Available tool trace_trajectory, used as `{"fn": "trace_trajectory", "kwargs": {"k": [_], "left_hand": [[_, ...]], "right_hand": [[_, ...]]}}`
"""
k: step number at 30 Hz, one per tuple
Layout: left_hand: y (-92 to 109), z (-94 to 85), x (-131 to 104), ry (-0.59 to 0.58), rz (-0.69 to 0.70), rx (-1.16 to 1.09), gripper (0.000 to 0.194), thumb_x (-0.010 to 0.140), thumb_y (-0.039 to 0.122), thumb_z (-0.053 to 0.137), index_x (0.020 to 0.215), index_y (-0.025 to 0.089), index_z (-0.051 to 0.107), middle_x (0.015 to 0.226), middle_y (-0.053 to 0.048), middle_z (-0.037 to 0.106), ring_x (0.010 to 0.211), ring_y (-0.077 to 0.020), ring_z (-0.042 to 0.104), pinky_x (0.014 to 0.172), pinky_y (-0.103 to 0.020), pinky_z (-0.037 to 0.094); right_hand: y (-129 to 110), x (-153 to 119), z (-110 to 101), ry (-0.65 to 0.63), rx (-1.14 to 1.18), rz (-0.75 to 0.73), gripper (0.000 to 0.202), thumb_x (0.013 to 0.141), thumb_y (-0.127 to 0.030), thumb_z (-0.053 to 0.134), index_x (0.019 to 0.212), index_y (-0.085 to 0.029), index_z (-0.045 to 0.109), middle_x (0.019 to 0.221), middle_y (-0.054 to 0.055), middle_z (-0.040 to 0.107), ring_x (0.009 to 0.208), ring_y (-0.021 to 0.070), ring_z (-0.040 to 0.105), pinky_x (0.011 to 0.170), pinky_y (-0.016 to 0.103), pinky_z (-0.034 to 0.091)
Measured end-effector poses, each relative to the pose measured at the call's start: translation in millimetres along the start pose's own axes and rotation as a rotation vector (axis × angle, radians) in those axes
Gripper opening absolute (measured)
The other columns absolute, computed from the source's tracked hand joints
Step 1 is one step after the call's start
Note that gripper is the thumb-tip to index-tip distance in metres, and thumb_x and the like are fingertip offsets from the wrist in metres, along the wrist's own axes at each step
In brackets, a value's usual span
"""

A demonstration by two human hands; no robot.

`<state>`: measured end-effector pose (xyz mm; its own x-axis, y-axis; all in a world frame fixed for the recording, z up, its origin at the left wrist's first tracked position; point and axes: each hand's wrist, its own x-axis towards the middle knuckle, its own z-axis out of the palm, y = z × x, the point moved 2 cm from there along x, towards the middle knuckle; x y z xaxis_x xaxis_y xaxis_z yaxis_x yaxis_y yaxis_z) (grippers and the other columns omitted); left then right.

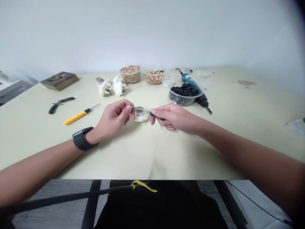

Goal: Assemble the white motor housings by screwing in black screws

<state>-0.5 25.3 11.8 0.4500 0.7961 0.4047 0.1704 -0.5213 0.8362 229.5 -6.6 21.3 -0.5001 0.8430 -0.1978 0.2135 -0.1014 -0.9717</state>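
lap: a dark garment with a yellow cord [143, 185] is lying nearest the camera, below the table [152, 159] edge.
left hand [114, 117]: its fingers are pinching shut on a small part at the rim of a clear cup [140, 116], which is sitting mid-table between both hands; a dark watch [82, 139] is circling the wrist.
right hand [172, 118]: its fingers are closing around a green-handled screwdriver [149, 112], whose tip is pointing at the pinched part.
progress: judging by this, the work is sitting mid-way; white parts [111, 86] are waiting untouched.
left side: a wooden block [59, 80], pliers [60, 103] and a yellow tool [79, 115] are lying well apart.
far side: two bowls of tan grains [130, 73], a bowl of black pieces [184, 93] and a teal rotary tool [196, 90] are standing behind.
obstacles: nothing is crowding the hands.
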Motion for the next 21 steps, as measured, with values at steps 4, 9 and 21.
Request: {"fn": "trace_trajectory", "kwargs": {"k": [4,9,21], "left_hand": [[1.6,0.2,-0.2,0.001,-0.005,0.0,0.041,0.1,0.056,0.064,0.085,0.018,0.062,0.069,-0.003,0.066,0.048,-0.008,0.046,0.044,-0.022,0.037],[1.3,0.2,-0.3,0.006,-0.007,-0.003,0.042,0.099,0.057,0.065,0.085,0.018,0.062,0.069,-0.004,0.067,0.047,-0.0083,0.046,0.044,-0.023,0.037],[-0.9,-0.4,-0.4,-0.004,-0.006,-0.002,0.039,0.101,0.055,0.063,0.087,0.019,0.063,0.07,-0.003,0.067,0.048,-0.0082,0.046,0.044,-0.022,0.037]], "right_hand": [[0.1,0.1,0.3,-0.005,0.002,0.014,0.043,0.108,-0.051,0.052,0.087,-0.016,0.067,0.059,-0.009,0.029,0.049,0.0066,0.02,0.044,0.024,0.017],[1.3,0.6,0.4,-0.014,0.02,0.003,0.043,0.107,-0.052,0.053,0.088,-0.017,0.067,0.059,-0.009,0.027,0.049,0.007,0.018,0.043,0.024,0.016],[1.1,0.4,-0.3,-0.01,0.008,-0.001,0.043,0.107,-0.052,0.053,0.088,-0.016,0.067,0.06,-0.009,0.028,0.049,0.0067,0.02,0.044,0.025,0.016]]}}
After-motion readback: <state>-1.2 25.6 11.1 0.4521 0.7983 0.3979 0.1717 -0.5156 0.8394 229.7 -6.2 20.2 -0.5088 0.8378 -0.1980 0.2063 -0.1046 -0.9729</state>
